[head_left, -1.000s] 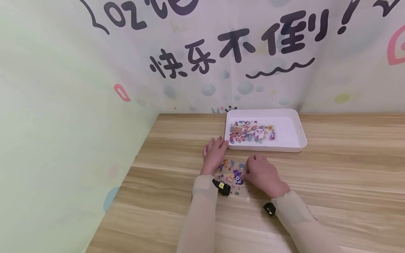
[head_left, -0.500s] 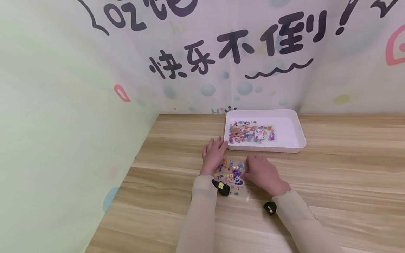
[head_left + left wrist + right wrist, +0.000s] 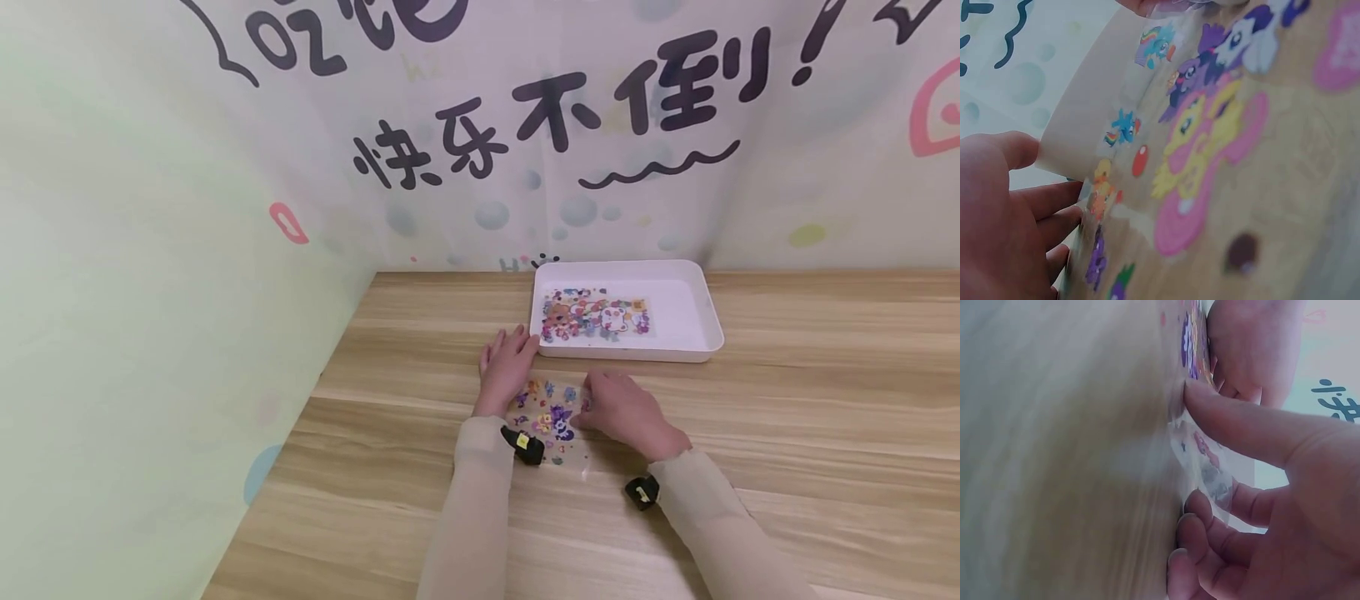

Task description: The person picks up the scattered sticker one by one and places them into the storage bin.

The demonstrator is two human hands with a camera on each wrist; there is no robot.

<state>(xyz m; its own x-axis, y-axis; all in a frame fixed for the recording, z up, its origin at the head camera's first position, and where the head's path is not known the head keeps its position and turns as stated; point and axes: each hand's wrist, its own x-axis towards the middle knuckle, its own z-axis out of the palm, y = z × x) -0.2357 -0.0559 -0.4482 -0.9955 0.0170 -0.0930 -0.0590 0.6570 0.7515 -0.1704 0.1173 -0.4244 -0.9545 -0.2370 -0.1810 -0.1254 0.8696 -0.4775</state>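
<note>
A clear sticker sheet (image 3: 553, 421) printed with colourful cartoon ponies lies on the table between my hands. My left hand (image 3: 507, 371) rests along its far left side, fingers extended; in the left wrist view these fingertips are right at the sheet's edge and the thumb is at the tray's wall (image 3: 1079, 125). At the right edge, my right hand (image 3: 630, 417) has its fingers bent and pinches the sheet. Up close in the right wrist view, the thumb (image 3: 1241, 422) lies over the sheet, and a transparent corner (image 3: 1207, 465) curls up between thumb and fingers.
Just beyond my hands stands a shallow white tray (image 3: 637, 355), holding more sticker sheets (image 3: 600, 318) on its left side. A printed cloth backdrop (image 3: 465, 217) rises behind the wooden table (image 3: 825, 400), and a pale cloth wall (image 3: 150, 333) borders it on the left.
My right hand has shifted slightly toward me at the sheet's right edge. The left hand and the tray stay where they were.
</note>
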